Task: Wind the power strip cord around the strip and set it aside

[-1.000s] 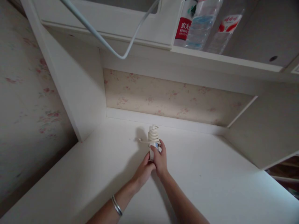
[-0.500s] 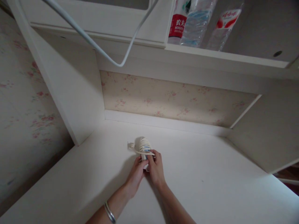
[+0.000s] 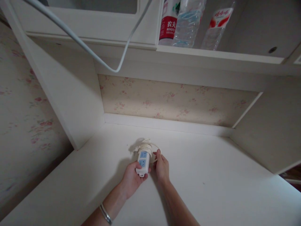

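A white power strip with blue socket faces is held tilted over the white desk. My left hand grips its near end, thumb on top and fingers underneath. Cream cord is wound in several turns round the strip's far end, and what looks like its plug sticks out to the left. My right hand is closed beside the strip on the right, pinching a loose loop of the cord between thumb and fingers.
The white desk top spreads around my hands, with side panels left and right. Overhead, a shelf carries several plastic bottles. A pale cable hangs down in front of the cabinet at upper left. Flowered wallpaper covers the back.
My right hand has come off the strip's body to its right side, drawing out a loop of cord. The blue sockets now show. The view has shifted slightly right.
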{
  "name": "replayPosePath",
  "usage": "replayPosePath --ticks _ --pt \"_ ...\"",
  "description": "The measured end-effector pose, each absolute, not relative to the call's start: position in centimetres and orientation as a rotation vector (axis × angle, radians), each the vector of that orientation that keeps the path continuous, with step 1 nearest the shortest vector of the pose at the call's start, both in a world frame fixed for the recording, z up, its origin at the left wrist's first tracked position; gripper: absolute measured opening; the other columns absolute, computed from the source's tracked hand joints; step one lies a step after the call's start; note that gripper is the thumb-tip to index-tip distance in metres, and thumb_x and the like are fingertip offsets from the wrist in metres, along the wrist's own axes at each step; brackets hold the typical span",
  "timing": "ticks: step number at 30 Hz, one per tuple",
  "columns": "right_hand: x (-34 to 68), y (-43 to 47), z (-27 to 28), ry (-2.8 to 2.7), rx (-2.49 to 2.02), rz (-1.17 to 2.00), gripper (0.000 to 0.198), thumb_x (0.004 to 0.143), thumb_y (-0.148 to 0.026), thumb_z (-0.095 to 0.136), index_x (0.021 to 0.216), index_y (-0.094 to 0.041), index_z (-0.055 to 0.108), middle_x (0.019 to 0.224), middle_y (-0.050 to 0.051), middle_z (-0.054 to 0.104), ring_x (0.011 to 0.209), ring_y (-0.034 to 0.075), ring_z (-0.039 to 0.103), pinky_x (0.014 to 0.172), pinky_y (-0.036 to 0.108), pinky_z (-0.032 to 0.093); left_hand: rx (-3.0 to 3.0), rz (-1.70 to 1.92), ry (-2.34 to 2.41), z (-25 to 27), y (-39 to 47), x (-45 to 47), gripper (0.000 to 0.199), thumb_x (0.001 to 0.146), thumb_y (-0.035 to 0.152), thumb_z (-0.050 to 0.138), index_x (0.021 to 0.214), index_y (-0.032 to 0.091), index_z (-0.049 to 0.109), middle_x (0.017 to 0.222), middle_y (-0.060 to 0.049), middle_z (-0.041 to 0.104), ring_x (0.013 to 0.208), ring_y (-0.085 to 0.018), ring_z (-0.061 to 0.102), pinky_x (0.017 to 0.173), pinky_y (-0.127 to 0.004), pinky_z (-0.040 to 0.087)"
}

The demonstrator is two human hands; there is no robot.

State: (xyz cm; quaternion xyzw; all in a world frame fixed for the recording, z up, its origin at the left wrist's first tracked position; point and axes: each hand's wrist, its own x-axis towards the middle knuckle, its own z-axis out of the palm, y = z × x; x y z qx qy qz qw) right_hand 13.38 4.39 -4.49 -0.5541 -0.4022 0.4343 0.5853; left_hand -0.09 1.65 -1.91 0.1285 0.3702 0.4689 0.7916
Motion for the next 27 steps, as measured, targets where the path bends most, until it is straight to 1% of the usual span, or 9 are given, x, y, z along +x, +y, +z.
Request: replayPosePath --ticks 2,4,7,10,15,23,25,27 --pt "13.3 4.4 -4.6 -0.828 -1.326 1.008 0.055 0.082 -0.068 0.043 0.083 -0.017 0.062 0.052 -0.004 0.048 0.045 0.013 0.045 0.044 0.027 0.037 0.261 1.009 0.819 -1.7 1.6 -0.1 0.033 0.066 0.011 0.051 0.099 0.014 0.057 0.084 -0.008 0.066 0.070 -0.017 0.066 0.052 -0.023 0.049" --pt "13.2 4.4 -4.5 -0.783 -1.302 0.993 0.053 0.081 -0.069 0.044 0.077 -0.018 0.058 0.052 -0.004 0.048 0.044 0.013 0.046 0.044 0.027 0.039 0.237 0.999 0.846 -1.4 1.5 -0.2 0.034 0.067 0.012 0.050 0.100 0.013 0.056 0.082 -0.008 0.065 0.069 -0.017 0.066 0.049 -0.021 0.048" --pt "13.2 4.4 -4.4 -0.738 -1.258 0.971 0.052 0.081 -0.069 0.044 0.076 -0.019 0.056 0.055 -0.004 0.050 0.044 0.012 0.047 0.042 0.026 0.040 0.200 0.964 0.873 -1.0 1.5 -0.2 0.035 0.067 0.013 0.049 0.101 0.010 0.056 0.078 -0.008 0.064 0.063 -0.016 0.064 0.044 -0.019 0.045" --pt "13.3 4.6 -4.4 -0.657 -1.231 0.961 0.051 0.081 -0.069 0.045 0.076 -0.019 0.055 0.059 -0.004 0.053 0.043 0.010 0.047 0.041 0.025 0.040 0.187 0.961 0.836 -0.9 1.6 -0.2 0.038 0.067 0.012 0.048 0.103 0.007 0.056 0.077 -0.009 0.064 0.059 -0.015 0.062 0.042 -0.018 0.044" --pt "13.3 4.8 -4.4 -0.548 -1.084 1.023 0.046 0.081 -0.065 0.050 0.077 -0.020 0.053 0.065 -0.004 0.054 0.049 0.011 0.052 0.047 0.026 0.047 0.156 1.032 0.784 -0.7 1.6 -0.4 0.038 0.065 0.009 0.048 0.102 0.008 0.055 0.082 -0.010 0.065 0.060 -0.016 0.062 0.041 -0.019 0.042" --pt "13.8 5.5 -4.6 -0.342 -0.924 1.090 0.039 0.078 -0.058 0.060 0.079 -0.021 0.053 0.070 -0.004 0.057 0.056 0.011 0.056 0.056 0.028 0.052 0.192 1.030 0.666 -0.3 1.3 -0.6 0.038 0.060 0.008 0.049 0.097 0.009 0.055 0.083 -0.008 0.064 0.059 -0.015 0.059 0.036 -0.019 0.034" --pt "13.9 5.7 -4.7 -0.334 -0.918 1.099 0.038 0.075 -0.056 0.064 0.078 -0.020 0.054 0.069 -0.004 0.058 0.057 0.011 0.056 0.058 0.028 0.052 0.247 1.031 0.650 -0.5 1.4 -0.8 0.035 0.058 0.008 0.049 0.093 0.009 0.056 0.083 -0.007 0.063 0.058 -0.014 0.058 0.035 -0.019 0.032" --pt "13.8 5.8 -4.7 -0.364 -0.909 1.139 0.035 0.071 -0.049 0.072 0.079 -0.020 0.055 0.067 -0.005 0.057 0.058 0.010 0.056 0.060 0.026 0.052 0.303 1.029 0.655 -0.6 1.4 -0.9 0.030 0.060 0.010 0.050 0.090 0.010 0.056 0.080 -0.006 0.063 0.055 -0.013 0.057 0.034 -0.018 0.028"
